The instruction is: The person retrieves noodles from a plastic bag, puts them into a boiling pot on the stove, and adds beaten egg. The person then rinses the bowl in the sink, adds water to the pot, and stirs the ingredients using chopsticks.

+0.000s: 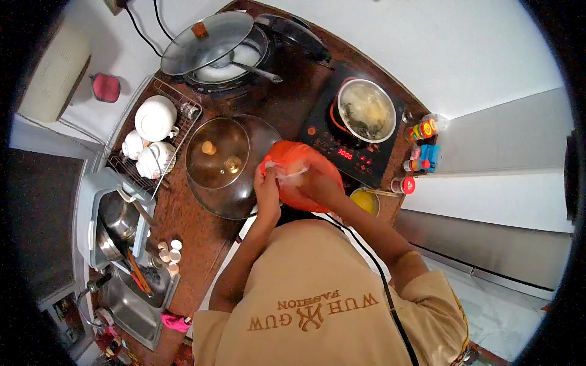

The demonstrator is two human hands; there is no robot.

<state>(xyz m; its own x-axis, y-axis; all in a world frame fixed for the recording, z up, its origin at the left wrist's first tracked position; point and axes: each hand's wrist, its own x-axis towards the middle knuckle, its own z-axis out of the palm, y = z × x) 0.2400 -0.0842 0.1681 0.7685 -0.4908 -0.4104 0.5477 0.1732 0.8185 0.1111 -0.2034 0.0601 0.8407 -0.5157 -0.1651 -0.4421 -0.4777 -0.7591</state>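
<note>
A red plastic bag (293, 152) is held in front of my chest, over the counter edge. My left hand (267, 190) grips its left rim with closed fingers. Inside the bag's opening is my right hand (314, 182), its fingers mostly hidden by the red plastic. Some whitish, clear plastic shows between the hands. Left of the bag lies a large dark wok (265, 131) with a glass lid (213, 143). To the right, a bowl of yellow liquid (364, 200) has chopsticks (381, 193) resting across it.
A steaming pot (366, 110) stands on the lit induction cooker (317, 137). A rice cooker (226, 67) is at the back. Left are a dish rack (183, 97), eggshells (174, 256) and a sink (137, 311). Jars (403, 185) line the right edge.
</note>
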